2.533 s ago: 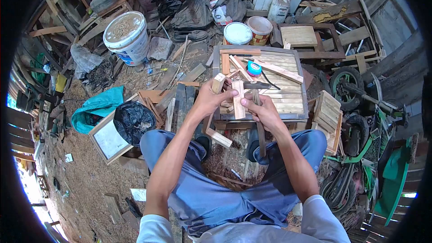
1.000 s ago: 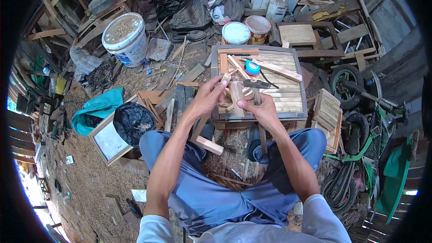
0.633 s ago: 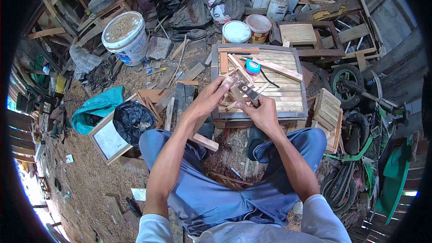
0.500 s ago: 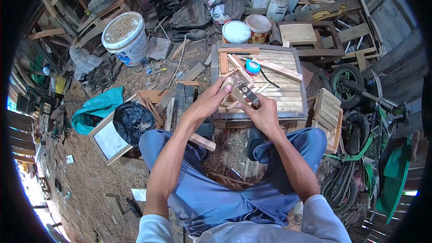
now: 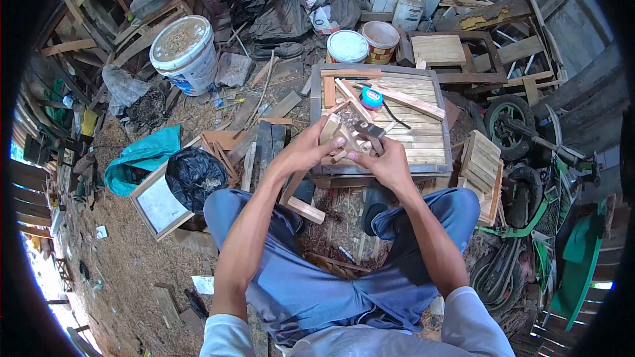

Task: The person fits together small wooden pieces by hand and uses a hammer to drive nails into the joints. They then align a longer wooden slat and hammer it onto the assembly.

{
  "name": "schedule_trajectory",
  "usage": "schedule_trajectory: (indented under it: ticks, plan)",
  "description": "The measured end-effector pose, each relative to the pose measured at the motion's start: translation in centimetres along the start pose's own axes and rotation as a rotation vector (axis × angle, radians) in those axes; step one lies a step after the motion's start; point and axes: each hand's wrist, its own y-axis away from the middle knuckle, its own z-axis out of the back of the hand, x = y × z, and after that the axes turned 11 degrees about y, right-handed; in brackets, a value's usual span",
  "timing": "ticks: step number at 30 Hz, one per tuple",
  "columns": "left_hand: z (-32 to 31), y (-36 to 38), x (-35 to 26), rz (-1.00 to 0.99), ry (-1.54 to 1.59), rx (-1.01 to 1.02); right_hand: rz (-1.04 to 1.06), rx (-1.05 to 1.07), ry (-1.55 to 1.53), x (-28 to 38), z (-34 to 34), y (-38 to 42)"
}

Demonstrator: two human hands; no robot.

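Observation:
My left hand [image 5: 309,150] is closed around a pale wooden piece [image 5: 329,128], thumb pressed against its near side. Below that hand, a jointed length of wood [image 5: 305,210] reaches down toward my left knee and shifts along with it. My right hand [image 5: 389,163] grips a small tool with a dark metal head [image 5: 369,129] bearing a shiny round spot; its lower part is hidden by my fingers, and I cannot tell its kind. Both hands are close together over the near left part of a slatted wooden table [image 5: 426,153]. Just beyond them sits a blue and pink round container [image 5: 371,98].
Wood strips [image 5: 413,104] and a black cord [image 5: 395,118] lie on the slats. Paint buckets [image 5: 347,47] stand behind the table, with a larger bucket [image 5: 183,56] at far left. A green-framed motorbike [image 5: 529,208] is at right. Wood scraps and shavings cover the floor.
The wood in my left hand has turned, its lower end moving slightly right. The tool in my right hand has tilted, its dark head now higher and more level.

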Motion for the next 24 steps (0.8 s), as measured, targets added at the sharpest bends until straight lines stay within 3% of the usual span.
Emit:
schedule_trajectory:
  ticks: [1, 4, 7, 10, 16, 24]
  plan:
    - [0.0, 0.0, 0.0, -0.009, 0.0, 0.004, -0.007, 0.044, -0.18, -0.8, -0.5, -0.4]
    - [0.0, -0.1, 0.1, -0.061, -0.031, 0.038, -0.063, 0.129, -0.146, -1.0, 0.0, -0.7]
    - [0.2, -0.1, 1.3, -0.158, -0.362, -0.063, -0.042, 0.148, -0.16, -1.0, 0.5, -0.6]
    - [1.2, -0.6, 1.4, 0.191, 0.076, -0.022, -0.009, 0.124, -0.154, -1.2, 0.9, -0.6]
    - [0.7, 0.3, -0.4, 0.064, 0.093, 0.075, -0.047, 0.155, -0.117, -1.6, 1.8, -0.8]
    - [0.9, 0.6, 0.0, 0.045, 0.085, 0.025, -0.061, 0.212, -0.066, -0.4, 3.1, -0.3]
